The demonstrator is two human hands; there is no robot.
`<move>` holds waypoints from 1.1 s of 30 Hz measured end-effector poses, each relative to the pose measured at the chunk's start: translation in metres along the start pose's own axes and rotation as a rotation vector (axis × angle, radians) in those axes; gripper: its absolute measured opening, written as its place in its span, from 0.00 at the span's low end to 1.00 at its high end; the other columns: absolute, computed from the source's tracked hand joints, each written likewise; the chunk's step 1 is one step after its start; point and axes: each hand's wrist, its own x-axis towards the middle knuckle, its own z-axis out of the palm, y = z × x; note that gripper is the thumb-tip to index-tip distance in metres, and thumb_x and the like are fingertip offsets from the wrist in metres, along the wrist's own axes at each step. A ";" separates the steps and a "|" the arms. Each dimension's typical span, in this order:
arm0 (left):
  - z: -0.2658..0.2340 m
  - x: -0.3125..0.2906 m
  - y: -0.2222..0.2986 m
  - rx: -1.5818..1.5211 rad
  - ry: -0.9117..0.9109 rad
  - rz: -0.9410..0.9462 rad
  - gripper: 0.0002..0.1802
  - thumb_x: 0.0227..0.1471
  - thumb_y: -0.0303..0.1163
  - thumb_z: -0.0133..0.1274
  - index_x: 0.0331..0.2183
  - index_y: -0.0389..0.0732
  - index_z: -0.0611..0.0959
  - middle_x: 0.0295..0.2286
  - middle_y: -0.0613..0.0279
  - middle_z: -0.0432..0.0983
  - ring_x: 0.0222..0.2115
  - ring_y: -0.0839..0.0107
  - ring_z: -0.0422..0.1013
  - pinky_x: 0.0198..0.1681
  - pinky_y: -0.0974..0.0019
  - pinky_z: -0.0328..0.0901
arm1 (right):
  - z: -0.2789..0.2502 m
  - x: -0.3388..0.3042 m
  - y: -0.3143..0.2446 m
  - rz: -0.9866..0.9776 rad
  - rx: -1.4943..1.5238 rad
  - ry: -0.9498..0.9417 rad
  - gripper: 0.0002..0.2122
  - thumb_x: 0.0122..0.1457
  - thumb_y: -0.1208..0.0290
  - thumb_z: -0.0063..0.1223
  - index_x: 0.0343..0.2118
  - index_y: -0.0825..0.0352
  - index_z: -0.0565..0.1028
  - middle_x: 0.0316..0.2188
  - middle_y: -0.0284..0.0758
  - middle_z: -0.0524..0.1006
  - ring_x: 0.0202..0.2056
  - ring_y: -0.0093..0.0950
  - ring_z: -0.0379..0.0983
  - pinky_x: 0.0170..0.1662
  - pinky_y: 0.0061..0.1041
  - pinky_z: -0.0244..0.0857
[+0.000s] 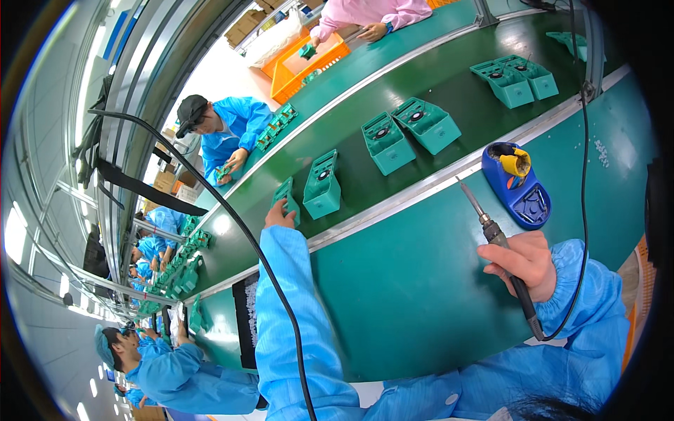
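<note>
My right hand (523, 263) is closed around the dark handle of a soldering iron (494, 233), its metal tip pointing up and to the left over the green bench. The iron's black cable loops from the handle's lower end up along the right side. My left hand (281, 215) is stretched out to the belt, its fingers curled on the near edge of a green plastic housing (283, 191). Part of that housing is hidden by the hand. Beside it lies another open green housing (323, 184) with a round black part inside.
A blue soldering-iron stand (516, 193) with a yellow insert stands on my bench (400, 295). More housings (388, 144) lie along the belt (456, 116). Small white pieces (602, 153) are scattered at right. A black tray (246, 316) sits left of my arm. Co-workers sit across and at left.
</note>
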 end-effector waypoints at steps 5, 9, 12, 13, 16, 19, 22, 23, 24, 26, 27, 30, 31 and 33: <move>0.014 0.000 0.030 -0.099 0.057 0.138 0.24 0.48 0.27 0.57 0.50 0.48 0.76 0.38 0.54 0.78 0.39 0.58 0.75 0.44 0.56 0.68 | 0.003 -0.001 0.001 -0.009 -0.019 -0.016 0.17 0.45 0.77 0.62 0.41 0.71 0.75 0.17 0.37 0.70 0.15 0.34 0.68 0.18 0.30 0.59; 0.017 0.002 0.046 -0.150 -0.019 0.132 0.21 0.53 0.32 0.52 0.50 0.55 0.76 0.36 0.54 0.78 0.39 0.58 0.75 0.44 0.55 0.66 | 0.005 -0.002 0.000 -0.018 -0.026 -0.025 0.17 0.45 0.76 0.62 0.40 0.69 0.76 0.15 0.35 0.67 0.14 0.33 0.67 0.17 0.30 0.58; 0.018 -0.002 0.049 -0.105 0.060 0.279 0.19 0.54 0.33 0.50 0.49 0.51 0.77 0.35 0.51 0.77 0.38 0.60 0.73 0.44 0.60 0.66 | 0.005 -0.002 -0.002 -0.040 -0.052 -0.040 0.16 0.45 0.75 0.63 0.40 0.68 0.76 0.14 0.33 0.66 0.14 0.31 0.66 0.17 0.29 0.58; 0.018 -0.006 0.048 -0.104 0.062 0.278 0.19 0.54 0.33 0.50 0.49 0.51 0.77 0.35 0.51 0.77 0.38 0.60 0.73 0.44 0.60 0.66 | 0.005 -0.001 -0.003 -0.043 -0.051 -0.039 0.16 0.45 0.75 0.63 0.40 0.68 0.76 0.14 0.33 0.66 0.14 0.31 0.66 0.17 0.29 0.58; 0.010 -0.026 0.081 0.052 -0.054 0.182 0.23 0.56 0.50 0.46 0.53 0.61 0.72 0.45 0.54 0.74 0.49 0.59 0.68 0.56 0.41 0.50 | 0.007 -0.004 -0.001 -0.038 -0.067 -0.030 0.17 0.45 0.74 0.63 0.40 0.67 0.76 0.14 0.32 0.66 0.13 0.31 0.66 0.17 0.29 0.58; -0.004 -0.041 0.101 0.177 -0.234 0.181 0.29 0.52 0.56 0.49 0.54 0.59 0.71 0.51 0.54 0.69 0.53 0.62 0.65 0.57 0.38 0.47 | 0.007 -0.005 -0.002 -0.035 -0.073 -0.024 0.17 0.44 0.73 0.63 0.40 0.67 0.76 0.13 0.32 0.66 0.13 0.31 0.66 0.17 0.29 0.57; -0.008 -0.047 0.105 0.317 -0.302 0.237 0.36 0.46 0.57 0.56 0.53 0.49 0.73 0.50 0.51 0.70 0.52 0.60 0.66 0.58 0.43 0.47 | 0.008 -0.005 -0.002 -0.046 -0.082 -0.017 0.17 0.44 0.73 0.63 0.40 0.66 0.76 0.14 0.32 0.66 0.13 0.31 0.66 0.16 0.29 0.56; -0.009 -0.047 0.105 0.276 -0.299 0.205 0.36 0.44 0.55 0.58 0.52 0.45 0.75 0.49 0.51 0.72 0.51 0.58 0.67 0.58 0.47 0.50 | 0.007 -0.005 -0.003 -0.048 -0.093 -0.024 0.17 0.44 0.73 0.63 0.40 0.66 0.76 0.14 0.32 0.66 0.13 0.31 0.66 0.17 0.29 0.56; -0.009 -0.047 0.104 0.235 -0.296 0.174 0.37 0.42 0.54 0.61 0.50 0.40 0.76 0.48 0.50 0.73 0.50 0.57 0.69 0.58 0.51 0.53 | 0.007 -0.005 -0.003 -0.051 -0.105 -0.031 0.17 0.44 0.73 0.63 0.40 0.66 0.76 0.14 0.32 0.67 0.13 0.31 0.66 0.17 0.29 0.56; -0.009 -0.050 0.104 0.192 -0.277 0.152 0.36 0.42 0.52 0.62 0.49 0.39 0.77 0.47 0.50 0.74 0.49 0.55 0.70 0.56 0.54 0.57 | 0.008 -0.004 -0.002 -0.054 -0.097 -0.032 0.17 0.44 0.73 0.63 0.40 0.66 0.76 0.14 0.32 0.67 0.14 0.31 0.66 0.17 0.29 0.57; -0.009 -0.052 0.104 0.149 -0.260 0.131 0.35 0.41 0.50 0.63 0.47 0.37 0.78 0.46 0.50 0.75 0.47 0.54 0.71 0.54 0.58 0.60 | 0.009 -0.004 -0.003 -0.055 -0.089 -0.034 0.17 0.44 0.73 0.63 0.40 0.66 0.76 0.14 0.33 0.67 0.14 0.31 0.66 0.17 0.29 0.57; -0.014 -0.057 0.101 0.134 -0.253 0.194 0.34 0.40 0.49 0.63 0.46 0.37 0.79 0.44 0.47 0.75 0.45 0.54 0.72 0.49 0.58 0.65 | 0.009 -0.003 -0.004 -0.055 -0.093 -0.037 0.17 0.44 0.73 0.62 0.39 0.67 0.76 0.15 0.33 0.68 0.14 0.32 0.66 0.17 0.30 0.58; -0.017 -0.062 0.098 0.131 -0.250 0.191 0.34 0.40 0.49 0.63 0.46 0.37 0.79 0.44 0.47 0.75 0.45 0.54 0.72 0.49 0.58 0.65 | 0.010 -0.002 -0.005 -0.060 -0.093 -0.039 0.17 0.44 0.73 0.62 0.39 0.67 0.76 0.15 0.33 0.68 0.14 0.32 0.66 0.17 0.30 0.58; -0.027 -0.080 0.104 -0.016 -0.201 0.234 0.29 0.40 0.45 0.64 0.42 0.36 0.81 0.42 0.46 0.76 0.42 0.54 0.74 0.45 0.57 0.66 | 0.010 -0.005 -0.004 -0.047 -0.070 -0.035 0.16 0.44 0.74 0.62 0.40 0.67 0.75 0.15 0.34 0.68 0.14 0.33 0.67 0.17 0.30 0.59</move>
